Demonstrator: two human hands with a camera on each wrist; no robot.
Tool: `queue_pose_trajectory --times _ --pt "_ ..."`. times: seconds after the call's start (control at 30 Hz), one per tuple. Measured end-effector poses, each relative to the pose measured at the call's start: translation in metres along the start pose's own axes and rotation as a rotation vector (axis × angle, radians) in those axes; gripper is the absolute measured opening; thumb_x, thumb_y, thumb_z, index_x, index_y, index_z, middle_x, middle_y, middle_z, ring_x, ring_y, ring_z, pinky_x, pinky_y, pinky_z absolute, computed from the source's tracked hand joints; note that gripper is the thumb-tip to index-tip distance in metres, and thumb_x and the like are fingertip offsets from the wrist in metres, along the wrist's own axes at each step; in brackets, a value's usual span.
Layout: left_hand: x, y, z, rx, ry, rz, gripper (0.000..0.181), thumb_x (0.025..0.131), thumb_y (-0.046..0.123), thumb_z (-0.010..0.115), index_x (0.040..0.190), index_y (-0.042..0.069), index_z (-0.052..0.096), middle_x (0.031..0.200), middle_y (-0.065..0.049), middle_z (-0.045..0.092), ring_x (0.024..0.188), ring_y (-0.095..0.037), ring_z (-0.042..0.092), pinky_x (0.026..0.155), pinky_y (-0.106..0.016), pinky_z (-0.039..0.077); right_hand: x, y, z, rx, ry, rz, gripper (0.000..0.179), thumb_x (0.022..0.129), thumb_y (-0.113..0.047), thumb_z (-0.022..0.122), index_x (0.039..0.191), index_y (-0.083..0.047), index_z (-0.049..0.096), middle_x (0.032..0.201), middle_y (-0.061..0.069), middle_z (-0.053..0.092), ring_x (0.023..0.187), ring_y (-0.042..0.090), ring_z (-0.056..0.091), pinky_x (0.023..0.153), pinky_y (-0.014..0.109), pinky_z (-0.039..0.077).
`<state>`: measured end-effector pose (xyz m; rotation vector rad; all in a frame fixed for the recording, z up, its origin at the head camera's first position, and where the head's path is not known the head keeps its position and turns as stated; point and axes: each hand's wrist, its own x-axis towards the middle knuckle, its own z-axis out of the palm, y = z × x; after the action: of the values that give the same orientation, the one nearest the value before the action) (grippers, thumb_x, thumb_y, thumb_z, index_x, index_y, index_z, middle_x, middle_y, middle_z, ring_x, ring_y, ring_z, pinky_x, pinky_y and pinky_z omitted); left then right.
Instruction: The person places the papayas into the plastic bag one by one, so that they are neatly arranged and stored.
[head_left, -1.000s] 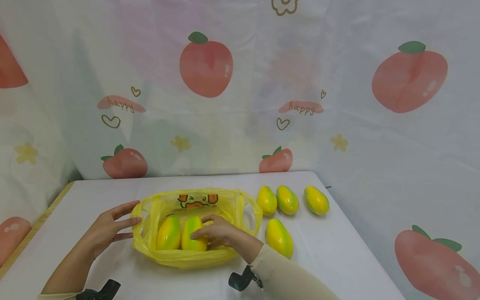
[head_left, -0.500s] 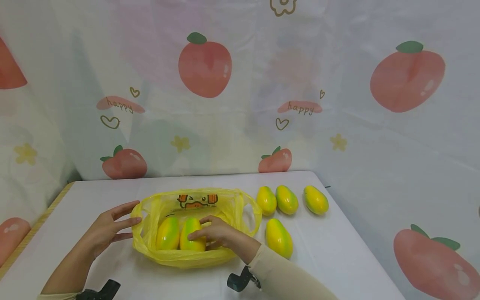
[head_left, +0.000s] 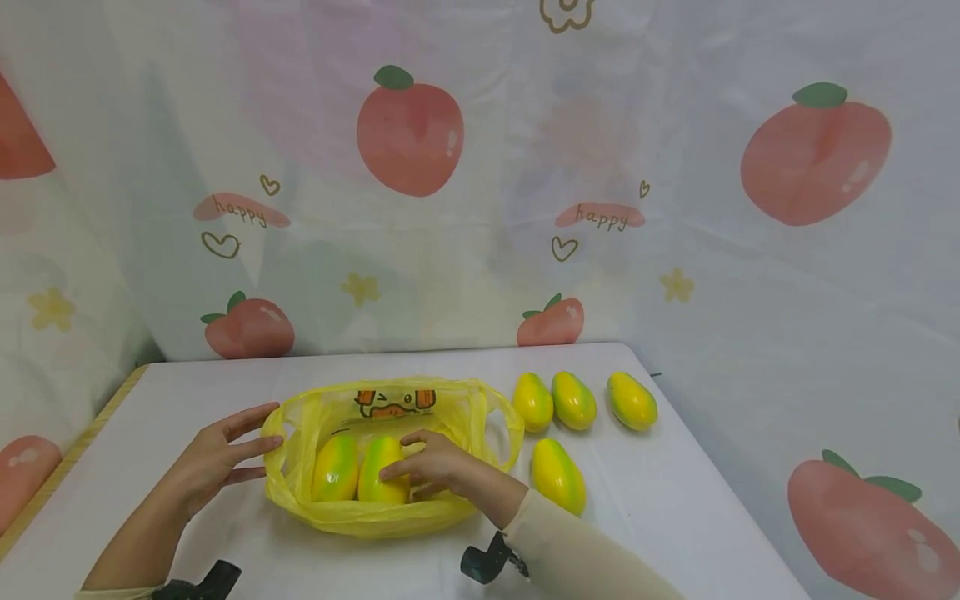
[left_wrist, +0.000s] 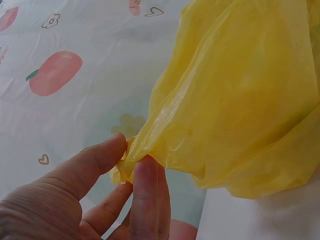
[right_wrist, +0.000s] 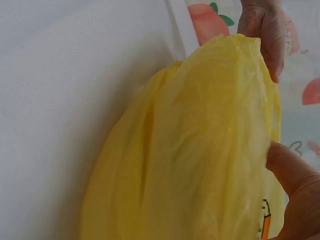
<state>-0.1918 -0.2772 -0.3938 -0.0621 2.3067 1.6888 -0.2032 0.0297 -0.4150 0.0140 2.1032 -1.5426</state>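
Note:
A yellow plastic bag lies open towards me on the white table, its near side low. My left hand pinches the bag's left handle end between thumb and fingers, plain in the left wrist view, where the hand meets the gathered plastic. Inside the bag, two yellow-green mangoes stand side by side: a left mango and a right mango. My right hand reaches in and grips the right mango, thumb across its front. In the right wrist view, the bag hides the mangoes; my right thumb shows beside it.
Right of the bag, a mango lies near my right forearm. Behind it are a mango close to the bag handle, another mango, and one more mango near the table's right edge. A printed cloth hangs behind the table.
The right mango in the bag has shifted slightly left, closer to its neighbour, with my right hand still on it. My left hand and the bag have stayed in place.

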Motion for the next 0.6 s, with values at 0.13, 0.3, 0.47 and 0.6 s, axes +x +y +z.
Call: queue_pose_trajectory --times 0.13,0.3,0.47,0.6 --pt "0.000 -0.001 0.000 0.005 0.000 0.003 0.081 0.092 0.033 0.070 0.155 0.006 0.027 0.158 -0.025 0.022 0.104 -0.004 0.059 0.085 -0.034 0.060 -0.008 -0.006 -0.005 -0.077 0.016 -0.054 0.069 0.079 -0.014 0.082 0.138 -0.003 0.049 0.118 0.021 0.065 0.101 0.039 0.066 0.084 0.052 0.058" --pt "0.001 -0.001 0.000 0.000 0.001 0.005 0.081 0.091 0.032 0.071 0.155 0.006 0.027 0.159 -0.025 0.022 0.104 -0.004 0.059 0.084 -0.034 0.060 -0.018 -0.011 -0.018 -0.126 0.028 -0.098 0.070 0.080 -0.016 0.082 0.139 -0.001 0.050 0.125 0.024 0.062 0.104 0.037 0.066 0.086 0.050 0.058" --pt "0.001 -0.002 -0.001 -0.012 -0.002 0.012 0.081 0.092 0.031 0.071 0.155 0.006 0.028 0.159 -0.025 0.022 0.102 -0.002 0.059 0.084 -0.034 0.060 -0.028 -0.017 -0.039 -0.129 0.014 -0.133 0.068 0.084 -0.020 0.079 0.142 -0.001 0.049 0.130 0.025 0.060 0.108 0.032 0.066 0.089 0.047 0.058" --pt "0.001 -0.002 -0.001 -0.020 -0.008 0.021 0.080 0.092 0.030 0.070 0.155 0.005 0.027 0.158 -0.025 0.022 0.100 -0.001 0.060 0.084 -0.034 0.060 -0.039 -0.023 -0.061 -0.121 0.028 -0.154 0.067 0.086 -0.022 0.077 0.142 0.000 0.048 0.133 0.024 0.059 0.109 0.030 0.067 0.090 0.044 0.058"
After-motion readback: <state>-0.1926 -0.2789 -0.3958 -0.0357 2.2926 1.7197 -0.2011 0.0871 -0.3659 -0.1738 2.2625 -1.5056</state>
